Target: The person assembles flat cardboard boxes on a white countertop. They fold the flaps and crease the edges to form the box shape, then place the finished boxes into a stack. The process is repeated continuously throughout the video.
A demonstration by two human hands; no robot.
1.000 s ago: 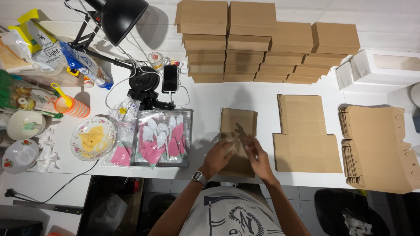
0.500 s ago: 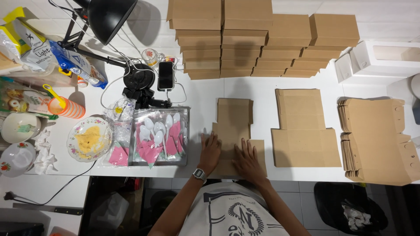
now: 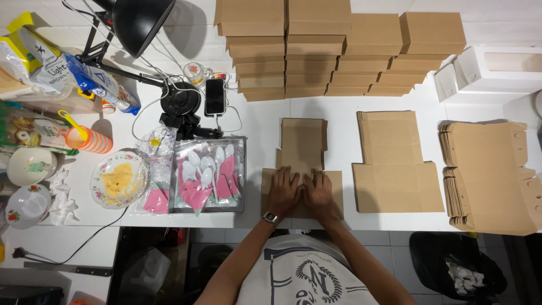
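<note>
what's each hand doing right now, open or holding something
Left hand: open, flat, palm down on the flat cardboard box blank.
Right hand: open, flat on the same blank, holding nothing.

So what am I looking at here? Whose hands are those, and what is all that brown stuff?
A person wears a camera on their head, so you look down at their own arms. The left hand and the right hand lie flat, side by side, on an unfolded brown cardboard box on a white table. They press it; nothing is gripped. Another flat box lies to the right, then a pile of flat boxes. Folded boxes are stacked behind. Left is a tray of plastic spoons and a black lamp.
</note>
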